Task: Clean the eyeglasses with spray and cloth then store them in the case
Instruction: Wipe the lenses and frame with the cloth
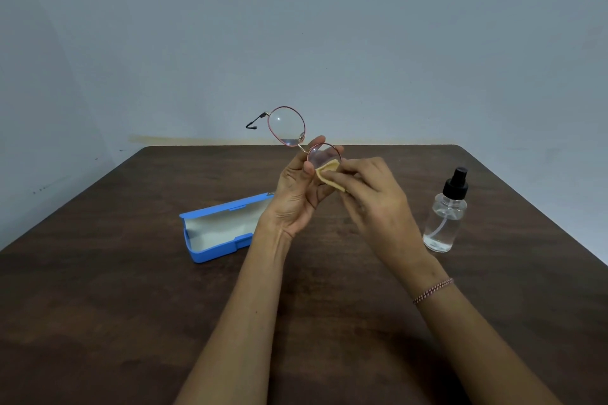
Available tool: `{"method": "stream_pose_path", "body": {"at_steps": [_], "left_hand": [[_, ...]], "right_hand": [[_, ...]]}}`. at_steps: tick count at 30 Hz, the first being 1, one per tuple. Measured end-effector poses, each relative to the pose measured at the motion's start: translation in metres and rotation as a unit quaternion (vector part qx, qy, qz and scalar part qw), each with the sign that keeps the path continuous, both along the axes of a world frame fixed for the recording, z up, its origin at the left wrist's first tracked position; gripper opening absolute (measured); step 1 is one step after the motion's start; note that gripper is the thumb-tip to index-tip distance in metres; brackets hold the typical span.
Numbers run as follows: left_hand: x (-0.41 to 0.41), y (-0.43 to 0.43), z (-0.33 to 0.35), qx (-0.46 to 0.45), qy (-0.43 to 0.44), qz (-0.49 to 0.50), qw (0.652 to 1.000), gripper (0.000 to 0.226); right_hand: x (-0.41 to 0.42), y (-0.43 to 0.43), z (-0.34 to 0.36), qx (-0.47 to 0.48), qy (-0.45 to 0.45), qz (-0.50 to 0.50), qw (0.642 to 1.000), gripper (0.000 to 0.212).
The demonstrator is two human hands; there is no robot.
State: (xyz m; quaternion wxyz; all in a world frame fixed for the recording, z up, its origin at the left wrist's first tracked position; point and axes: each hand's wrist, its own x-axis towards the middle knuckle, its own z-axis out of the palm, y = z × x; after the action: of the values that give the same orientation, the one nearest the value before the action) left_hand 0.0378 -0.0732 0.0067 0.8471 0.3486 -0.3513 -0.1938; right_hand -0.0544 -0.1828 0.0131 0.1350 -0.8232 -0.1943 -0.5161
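Round eyeglasses (287,126) with a thin red frame are held up above the table, tilted, one lens high and one low. My left hand (297,195) grips the frame at the lower lens. A small yellow cloth (329,174) sits pinched in my right hand (375,204) and is pressed against that lower lens. The blue case (217,230) lies open on the table to the left, its pale lining showing. The clear spray bottle (445,217) with a black nozzle stands upright to the right of my hands.
The dark brown wooden table (115,306) reaches to a plain grey wall at the back. A thin bracelet is on my right wrist.
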Motion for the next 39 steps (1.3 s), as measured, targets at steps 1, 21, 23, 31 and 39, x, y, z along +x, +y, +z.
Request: {"method": "stream_pose_path", "body": {"at_steps": [1,21,23,31,39], "left_hand": [[0.0,-0.001,0.0,0.005,-0.002,0.0,1.0,0.053],[0.001,-0.002,-0.004,-0.014,0.008,-0.013,1.0,0.05],[0.0,-0.003,-0.004,-0.005,0.006,-0.016,1.0,0.051],[-0.004,-0.012,-0.01,0.075,-0.004,-0.026,0.997,0.055],[0.002,-0.003,-0.008,0.043,-0.018,-0.017,0.999,0.054]], "right_hand": [[0.0,-0.002,0.0,0.011,-0.005,-0.01,1.0,0.024],[-0.002,0.002,0.0,-0.005,-0.017,0.0,1.0,0.021],[-0.002,-0.004,0.002,0.015,-0.016,-0.011,1.0,0.022],[-0.001,-0.005,0.001,0.111,-0.019,-0.012,0.994,0.023],[0.003,-0.006,-0.001,0.09,0.003,-0.033,0.995,0.021]]}}
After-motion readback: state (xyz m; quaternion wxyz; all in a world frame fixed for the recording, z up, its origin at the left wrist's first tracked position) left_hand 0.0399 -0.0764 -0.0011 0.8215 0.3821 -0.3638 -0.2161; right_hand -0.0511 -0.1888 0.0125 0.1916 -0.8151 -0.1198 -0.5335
